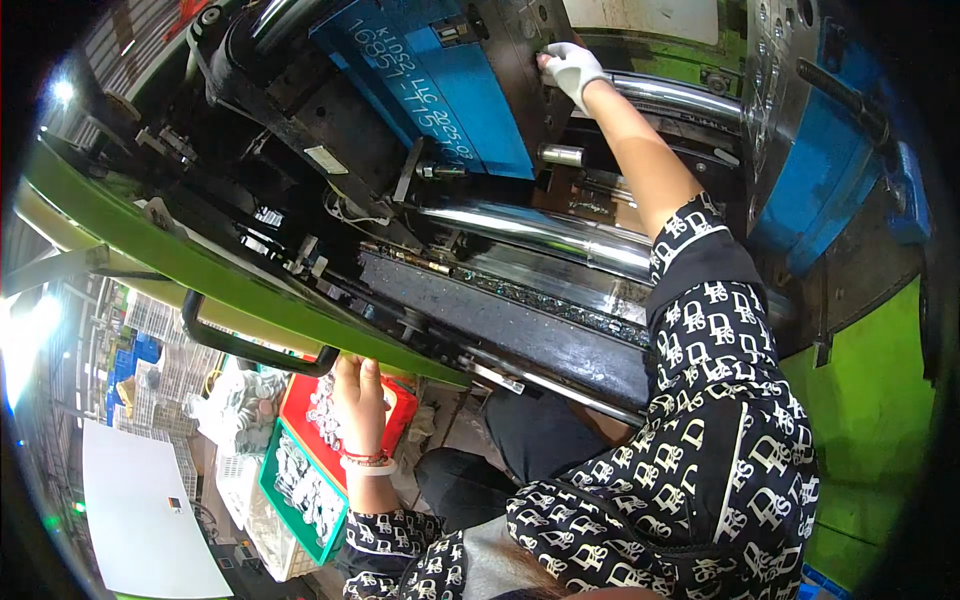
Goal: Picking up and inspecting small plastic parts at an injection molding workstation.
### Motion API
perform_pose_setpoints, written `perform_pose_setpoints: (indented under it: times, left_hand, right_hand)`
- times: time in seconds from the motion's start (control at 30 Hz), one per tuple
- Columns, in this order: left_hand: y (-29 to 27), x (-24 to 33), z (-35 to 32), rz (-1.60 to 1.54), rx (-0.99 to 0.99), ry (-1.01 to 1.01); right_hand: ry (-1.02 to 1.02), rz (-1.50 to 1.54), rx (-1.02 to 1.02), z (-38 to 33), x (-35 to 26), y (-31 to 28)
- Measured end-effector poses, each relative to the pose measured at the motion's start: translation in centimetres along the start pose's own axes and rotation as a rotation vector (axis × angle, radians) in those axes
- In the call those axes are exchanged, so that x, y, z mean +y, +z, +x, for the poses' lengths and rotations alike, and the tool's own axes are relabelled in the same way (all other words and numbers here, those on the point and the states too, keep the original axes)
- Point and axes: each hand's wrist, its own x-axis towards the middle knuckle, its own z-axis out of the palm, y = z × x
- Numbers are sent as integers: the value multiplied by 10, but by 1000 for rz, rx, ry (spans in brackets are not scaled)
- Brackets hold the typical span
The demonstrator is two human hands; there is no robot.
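Blue-painted steel forms the side of the machine block (480, 120) at the top of the head view, and its bare metal face plate (520, 40) turns toward the right. My right hand (574, 70), in a white glove, is at this plate with fingers bent; I cannot tell whether they pinch anything. A short metal cylinder (562, 155) projects from the block below my hand. A second blue block (825, 190) stands well apart at the right, with a polished bar (670, 92) running toward it. My left hand (361, 405), bare, is raised at the lower edge of the green door (240, 285), just beside its black handle (262, 356). Its visible fingers lie close together; whether they grip the edge cannot be determined. Beyond this hand, a red tray (400, 407) and a green tray (325, 553) hold small silver-grey parts.
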Motion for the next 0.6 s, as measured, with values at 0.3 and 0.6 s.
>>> perform_pose_setpoints:
  times: [0.3, 0.6]
  left_hand:
    - [1, -1, -4, 55, 1, -24]
    - [3, -5, 8, 203, 18, 64]
  right_hand:
    - [81, 72, 245, -17, -8, 15]
    - [-41, -352, 280, -59, -28, 33]
